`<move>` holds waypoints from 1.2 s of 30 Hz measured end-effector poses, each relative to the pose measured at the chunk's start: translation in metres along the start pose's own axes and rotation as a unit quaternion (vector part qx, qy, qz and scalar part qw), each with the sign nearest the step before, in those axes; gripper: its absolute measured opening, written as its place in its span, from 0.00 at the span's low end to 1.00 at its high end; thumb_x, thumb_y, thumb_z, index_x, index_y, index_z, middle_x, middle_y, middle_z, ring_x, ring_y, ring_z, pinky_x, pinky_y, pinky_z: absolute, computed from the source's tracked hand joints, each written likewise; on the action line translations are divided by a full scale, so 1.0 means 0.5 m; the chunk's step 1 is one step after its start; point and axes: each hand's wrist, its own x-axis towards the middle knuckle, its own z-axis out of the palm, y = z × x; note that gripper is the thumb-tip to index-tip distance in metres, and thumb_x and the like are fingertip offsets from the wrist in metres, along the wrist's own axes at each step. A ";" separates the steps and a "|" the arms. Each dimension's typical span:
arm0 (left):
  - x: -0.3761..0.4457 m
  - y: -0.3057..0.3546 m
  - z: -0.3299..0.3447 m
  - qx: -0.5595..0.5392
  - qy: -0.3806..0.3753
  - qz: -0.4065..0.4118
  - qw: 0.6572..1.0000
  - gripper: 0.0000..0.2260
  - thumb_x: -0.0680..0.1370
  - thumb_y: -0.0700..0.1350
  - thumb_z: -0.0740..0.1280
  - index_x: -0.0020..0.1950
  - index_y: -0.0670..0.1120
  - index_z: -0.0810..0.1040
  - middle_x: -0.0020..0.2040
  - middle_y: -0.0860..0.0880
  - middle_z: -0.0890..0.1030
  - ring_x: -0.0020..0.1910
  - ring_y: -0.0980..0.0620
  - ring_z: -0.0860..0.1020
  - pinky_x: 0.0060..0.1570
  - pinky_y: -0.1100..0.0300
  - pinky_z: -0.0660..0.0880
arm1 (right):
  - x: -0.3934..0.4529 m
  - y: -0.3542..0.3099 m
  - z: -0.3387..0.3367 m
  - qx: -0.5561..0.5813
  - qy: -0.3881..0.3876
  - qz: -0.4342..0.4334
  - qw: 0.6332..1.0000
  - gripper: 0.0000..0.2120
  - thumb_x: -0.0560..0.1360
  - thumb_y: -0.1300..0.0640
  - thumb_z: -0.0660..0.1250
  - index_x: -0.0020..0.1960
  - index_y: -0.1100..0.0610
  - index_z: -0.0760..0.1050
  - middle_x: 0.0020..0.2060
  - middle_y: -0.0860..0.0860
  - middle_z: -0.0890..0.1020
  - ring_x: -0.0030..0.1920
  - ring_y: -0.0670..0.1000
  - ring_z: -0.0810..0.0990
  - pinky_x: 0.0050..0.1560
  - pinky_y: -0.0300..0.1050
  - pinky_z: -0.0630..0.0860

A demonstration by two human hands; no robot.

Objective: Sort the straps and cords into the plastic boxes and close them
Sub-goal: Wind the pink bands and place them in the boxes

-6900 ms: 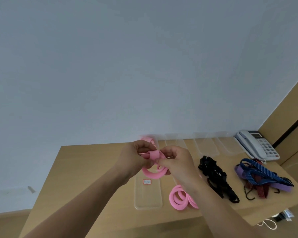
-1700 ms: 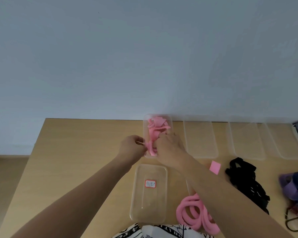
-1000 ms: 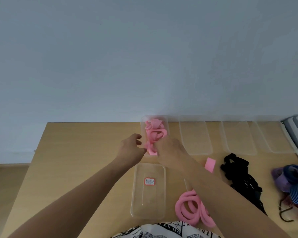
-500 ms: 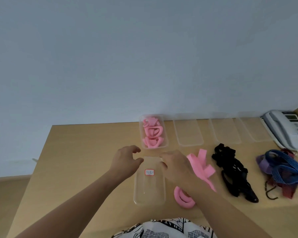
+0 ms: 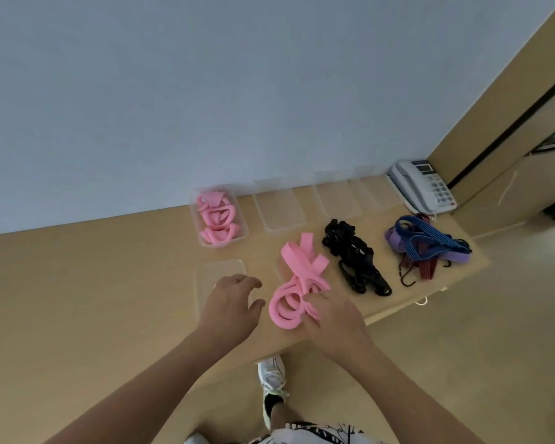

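Head camera, looking down on a wooden desk (image 5: pixel 77 283) midway through a sorting job. At left, one clear plastic box (image 5: pixel 219 216) already holds coiled pink straps, its lid (image 5: pixel 220 280) lying loose in front of it, so it is not yet closed. The left hand (image 5: pixel 229 307) hovers over that lid, fingers loosely spread and holding nothing. Just beside it, the right hand (image 5: pixel 332 318) rests its fingers on a loose bundle of pink straps (image 5: pixel 297 283), though whether it grips them cannot be told. Farther right, three empty boxes (image 5: pixel 281 206) wait along the wall, with black straps (image 5: pixel 353 257) and a tangle of blue and purple cords (image 5: pixel 426 245) unsorted near a telephone (image 5: pixel 420 185). Most of the work appears to remain.
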 end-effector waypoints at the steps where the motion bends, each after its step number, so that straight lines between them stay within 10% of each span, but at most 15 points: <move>1: -0.001 0.008 0.006 0.004 -0.004 0.007 1.000 0.15 0.77 0.46 0.73 0.64 0.46 0.81 0.61 0.46 0.81 0.63 0.43 0.76 0.62 0.54 0.70 | -0.006 0.013 -0.005 0.000 0.005 0.002 1.000 0.14 0.79 0.51 0.64 0.62 0.53 0.79 0.55 0.49 0.80 0.55 0.54 0.77 0.51 0.44 0.72; 15: 0.045 0.118 0.074 0.054 -0.030 -0.057 0.996 0.16 0.77 0.47 0.71 0.65 0.49 0.81 0.63 0.49 0.81 0.65 0.47 0.74 0.60 0.58 0.67 | 0.069 0.159 0.021 0.012 -0.056 -0.125 0.991 0.22 0.76 0.40 0.67 0.63 0.52 0.77 0.65 0.49 0.73 0.62 0.52 0.70 0.61 0.44 0.69; 21: 0.063 0.168 0.086 0.037 -0.054 -0.067 0.996 0.17 0.76 0.40 0.70 0.64 0.47 0.81 0.60 0.49 0.82 0.61 0.47 0.77 0.60 0.54 0.72 | 0.128 0.194 0.010 0.047 -0.119 -0.178 0.976 0.14 0.73 0.43 0.70 0.51 0.52 0.84 0.53 0.50 0.77 0.59 0.52 0.70 0.56 0.42 0.69; 25: 0.093 0.205 0.090 0.026 -0.058 -0.023 0.998 0.22 0.71 0.34 0.67 0.64 0.45 0.81 0.61 0.49 0.83 0.60 0.47 0.78 0.57 0.60 0.71 | 0.168 0.192 -0.045 0.128 -0.050 -0.225 0.965 0.19 0.76 0.45 0.60 0.41 0.58 0.80 0.40 0.52 0.79 0.47 0.52 0.75 0.44 0.38 0.64; 36: 0.196 0.325 0.012 -0.250 0.153 -0.120 0.949 0.03 0.78 0.33 0.69 0.47 0.40 0.80 0.38 0.45 0.85 0.40 0.49 0.84 0.45 0.52 0.81 | 0.273 0.172 -0.232 0.403 0.083 -0.176 0.894 0.04 0.78 0.56 0.69 0.51 0.51 0.83 0.41 0.40 0.84 0.44 0.40 0.81 0.43 0.29 0.73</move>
